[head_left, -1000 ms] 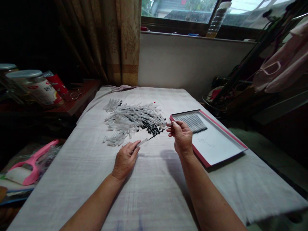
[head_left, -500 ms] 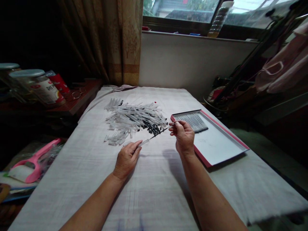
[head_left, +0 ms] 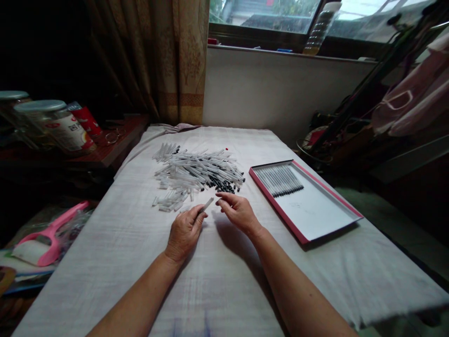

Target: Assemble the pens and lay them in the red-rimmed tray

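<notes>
My left hand (head_left: 184, 231) is closed round a pen barrel (head_left: 208, 204), a clear tube with something dark inside, its free end tilted up to the right. Just right of that end, my right hand (head_left: 238, 213) has its thumb and fingers slightly apart; nothing shows clearly between them. Beyond both hands lies a heap of clear pen tubes (head_left: 189, 166). Small black pen parts (head_left: 220, 183) are gathered at its near right side, partly behind my right fingertips. A shallow pink-edged box (head_left: 300, 234) at the right holds a row of pens (head_left: 280, 180) with black ends.
A white cloth (head_left: 224, 281) covers the table. Lidded jars (head_left: 66, 133) stand on a dark side table at the left, above a pink-handled tool (head_left: 52, 236). A tiny red piece (head_left: 227, 149) lies behind the heap. A bottle (head_left: 321, 28) is on the windowsill.
My right hand has come left and down from beside the box to the barrel's end. The thin dark refill that stretched between my hands now appears inside the barrel. My left hand has barely moved.
</notes>
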`<state>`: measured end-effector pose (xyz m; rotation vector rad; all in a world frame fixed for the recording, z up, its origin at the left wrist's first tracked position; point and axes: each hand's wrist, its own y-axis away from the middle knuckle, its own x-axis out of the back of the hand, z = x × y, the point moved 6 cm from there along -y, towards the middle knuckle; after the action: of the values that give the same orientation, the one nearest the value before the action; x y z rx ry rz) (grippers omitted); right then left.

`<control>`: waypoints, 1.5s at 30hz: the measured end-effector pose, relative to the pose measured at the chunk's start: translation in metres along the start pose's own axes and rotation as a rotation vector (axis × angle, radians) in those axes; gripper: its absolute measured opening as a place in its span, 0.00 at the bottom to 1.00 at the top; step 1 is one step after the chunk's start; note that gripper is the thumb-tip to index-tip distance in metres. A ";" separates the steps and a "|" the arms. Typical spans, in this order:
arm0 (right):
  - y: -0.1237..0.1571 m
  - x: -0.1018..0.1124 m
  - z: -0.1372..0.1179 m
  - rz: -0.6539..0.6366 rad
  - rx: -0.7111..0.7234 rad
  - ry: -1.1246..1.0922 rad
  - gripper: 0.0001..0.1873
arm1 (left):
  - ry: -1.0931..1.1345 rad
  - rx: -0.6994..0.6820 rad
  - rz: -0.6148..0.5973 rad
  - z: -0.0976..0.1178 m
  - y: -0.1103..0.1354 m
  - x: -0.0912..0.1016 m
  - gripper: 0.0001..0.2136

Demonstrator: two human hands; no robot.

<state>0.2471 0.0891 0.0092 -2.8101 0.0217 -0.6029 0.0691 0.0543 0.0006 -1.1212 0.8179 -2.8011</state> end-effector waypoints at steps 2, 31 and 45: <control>-0.004 0.017 0.010 0.070 -0.048 0.209 0.12 | 0.025 0.009 -0.008 0.001 0.000 0.001 0.12; 0.024 0.006 0.008 -0.096 -0.384 -0.722 0.13 | -0.020 -0.100 -0.034 0.008 0.002 -0.001 0.14; 0.024 0.003 0.021 -0.013 -0.585 -1.023 0.13 | -0.001 -0.095 -0.060 0.013 0.002 0.002 0.14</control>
<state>0.2597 0.0716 -0.0146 -3.2927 -0.0229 1.0338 0.0755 0.0464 0.0086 -1.1794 0.9426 -2.8367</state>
